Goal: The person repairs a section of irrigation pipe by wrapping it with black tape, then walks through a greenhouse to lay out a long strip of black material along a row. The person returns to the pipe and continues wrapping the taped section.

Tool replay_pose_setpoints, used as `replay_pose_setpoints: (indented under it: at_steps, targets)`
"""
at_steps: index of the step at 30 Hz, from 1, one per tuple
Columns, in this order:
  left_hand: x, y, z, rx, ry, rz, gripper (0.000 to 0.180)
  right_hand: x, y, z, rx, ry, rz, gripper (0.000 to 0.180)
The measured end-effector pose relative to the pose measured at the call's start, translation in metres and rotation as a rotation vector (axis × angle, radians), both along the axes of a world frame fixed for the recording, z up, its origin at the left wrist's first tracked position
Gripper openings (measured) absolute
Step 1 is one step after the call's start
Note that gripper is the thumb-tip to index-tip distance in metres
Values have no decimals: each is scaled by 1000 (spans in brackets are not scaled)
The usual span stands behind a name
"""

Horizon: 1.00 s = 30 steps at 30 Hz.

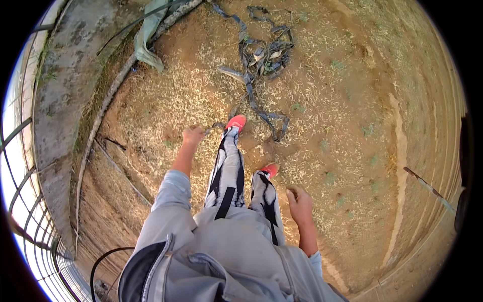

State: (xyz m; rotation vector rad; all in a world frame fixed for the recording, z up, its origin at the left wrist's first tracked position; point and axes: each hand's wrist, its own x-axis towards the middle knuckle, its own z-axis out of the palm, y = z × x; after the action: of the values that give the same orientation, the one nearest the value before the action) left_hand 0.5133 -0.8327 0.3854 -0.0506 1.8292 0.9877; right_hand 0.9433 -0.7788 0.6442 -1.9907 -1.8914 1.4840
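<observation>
My left hand (193, 135) is held out ahead of my left leg, its fingers closed in a pinch. A short dark plastic strip (217, 125) runs from these fingers toward my forward red shoe (236, 122). My right hand (300, 202) hangs low beside my right leg, away from the strip; its fingers curl down out of sight, and nothing shows in it. Beyond my feet lies a tangled heap of dark plastic strips (250, 93) with some dry leaves caught in it. Whether the held strip joins this heap is hard to see.
Dry, straw-strewn soil (342, 126) spreads around my feet. A long pole (106, 103) lies along a grey concrete strip (63, 100) on the left, with greenish sheeting (147, 38) over its far part. Wire mesh (37, 236) curves at the left edge. A thin rod (429, 188) is at right.
</observation>
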Motion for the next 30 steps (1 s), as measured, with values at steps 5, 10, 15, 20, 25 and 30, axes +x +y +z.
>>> replay_pose_setpoints:
  at_steps: [5, 10, 15, 20, 25, 30]
  targets:
    - [153, -75, 17, -280, 331, -346, 42, 56, -24, -60, -74, -121, 165, 18]
    - [224, -83, 7, -316, 403, -545, 36, 64, -50, -149, -230, -113, 166, 26]
    - [241, -66, -22, -202, 537, -735, 37, -21, -44, -317, -298, -8, 204, 47]
    - [230, -59, -16, -156, 603, -626, 39, -172, -22, -465, -201, 117, 462, 52]
    - [220, -49, -9, -192, 514, -506, 38, -300, -38, -586, -81, 8, 765, 53]
    - [189, -46, -14, -187, 491, -345, 36, -340, -39, -637, -189, -247, 976, 43]
